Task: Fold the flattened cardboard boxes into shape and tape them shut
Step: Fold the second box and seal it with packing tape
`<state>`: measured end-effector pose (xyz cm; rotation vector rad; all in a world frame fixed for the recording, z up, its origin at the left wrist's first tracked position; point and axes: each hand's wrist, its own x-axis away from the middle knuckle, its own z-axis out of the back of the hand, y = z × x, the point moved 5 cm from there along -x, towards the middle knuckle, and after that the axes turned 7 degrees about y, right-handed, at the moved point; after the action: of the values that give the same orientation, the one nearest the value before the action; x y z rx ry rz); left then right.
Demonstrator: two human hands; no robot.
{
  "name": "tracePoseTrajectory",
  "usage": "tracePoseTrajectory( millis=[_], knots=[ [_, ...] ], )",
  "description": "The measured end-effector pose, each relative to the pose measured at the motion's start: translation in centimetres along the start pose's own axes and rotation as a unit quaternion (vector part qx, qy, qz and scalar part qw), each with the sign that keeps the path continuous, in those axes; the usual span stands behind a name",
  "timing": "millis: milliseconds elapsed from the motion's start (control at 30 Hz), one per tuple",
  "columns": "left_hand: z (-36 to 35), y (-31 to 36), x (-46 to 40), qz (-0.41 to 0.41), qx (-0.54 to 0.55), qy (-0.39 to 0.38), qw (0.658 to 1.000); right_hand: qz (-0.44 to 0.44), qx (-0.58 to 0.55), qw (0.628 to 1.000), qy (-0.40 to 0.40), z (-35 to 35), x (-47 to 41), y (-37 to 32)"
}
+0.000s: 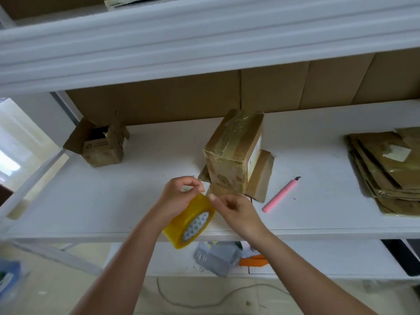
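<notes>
Both hands are up close over the front edge of the white worktop (113, 201), busy with a roll of yellowish clear packing tape (189, 220). Her or his left hand (179, 196) curls round the top of the roll from behind, thumb and fingers gripping it, while the right hand (236, 212) pinches at the roll's upper rim, seemingly picking for the loose end of the tape; whether the end is already lifted I cannot tell. I would judge the roll light and stiff, easy to hold through its cardboard core, but the film itself thin, slick on one face and sticky on the other, apt to fold on itself, so it is best taken by the corners of the free end.

Just beyond the hands stands a brown cardboard box already folded up and wrapped in glossy tape (236, 151), resting on a flat piece of brown cardboard (261, 178). Light and fairly rigid it looks, to be steadied by its sides. To its right lies a pink utility knife (280, 195), and further right a stack of flattened brown cardboard boxes (386, 164). Far left sits a small open cardboard box with its flaps up (100, 144). Behind everything, large brown cardboard sheets (159, 101) line the back of the shelf
</notes>
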<state>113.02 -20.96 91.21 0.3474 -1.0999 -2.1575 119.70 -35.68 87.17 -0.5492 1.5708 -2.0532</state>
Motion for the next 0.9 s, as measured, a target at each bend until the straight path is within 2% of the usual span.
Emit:
tracePoseTrajectory(
  millis=[67,133,200,267,333,433,567,633,700,767,833,900],
  knots=[
    [0.0,0.0,-0.1,-0.023,-0.008,-0.005,1.0,-0.014,-0.103,0.994,0.029,-1.1,-0.2,-0.5],
    [0.6,-0.3,-0.6,-0.031,-0.002,-0.022,0.999,0.01,-0.127,0.99,0.056,-1.3,-0.6,-0.8],
    [1.4,-0.8,-1.1,-0.021,0.008,-0.078,0.997,0.028,-0.12,0.988,0.088,-1.5,-1.1,-0.5],
    [2.0,-1.4,-0.7,-0.003,0.032,-0.17,0.985,0.009,-0.139,0.982,0.126,-2.3,-1.7,0.0],
    [2.9,-2.6,-0.3,-0.01,0.051,-0.221,0.974,-0.01,-0.158,0.975,0.157,-4.1,-2.0,0.0],
    [5.5,-5.8,-1.3,-0.027,0.062,-0.199,0.978,-0.031,-0.179,0.963,0.2,-7.6,-2.8,-0.2],
    [9.7,-9.9,-3.0,-0.046,0.16,-0.166,0.972,-0.163,-0.293,0.912,0.235,-11.9,-3.8,0.7],
    [11.0,-11.5,-3.6,-0.085,0.138,-0.126,0.979,-0.195,-0.309,0.903,0.227,-13.6,-4.4,0.9],
    [12.2,-12.4,-4.2,-0.119,0.104,-0.085,0.984,-0.191,-0.289,0.912,0.221,-14.8,-4.8,0.7],
    [13.6,-12.9,-4.9,-0.128,0.092,-0.079,0.984,-0.137,-0.217,0.937,0.239,-15.4,-5.4,0.3],
    [15.1,-13.2,-5.9,-0.13,0.023,-0.082,0.988,-0.059,-0.035,0.96,0.273,-15.3,-5.6,-0.1],
    [16.3,-13.2,-6.6,-0.142,-0.119,-0.077,0.98,0.014,0.138,0.942,0.305,-14.8,-5.8,-0.7]
  ],
)
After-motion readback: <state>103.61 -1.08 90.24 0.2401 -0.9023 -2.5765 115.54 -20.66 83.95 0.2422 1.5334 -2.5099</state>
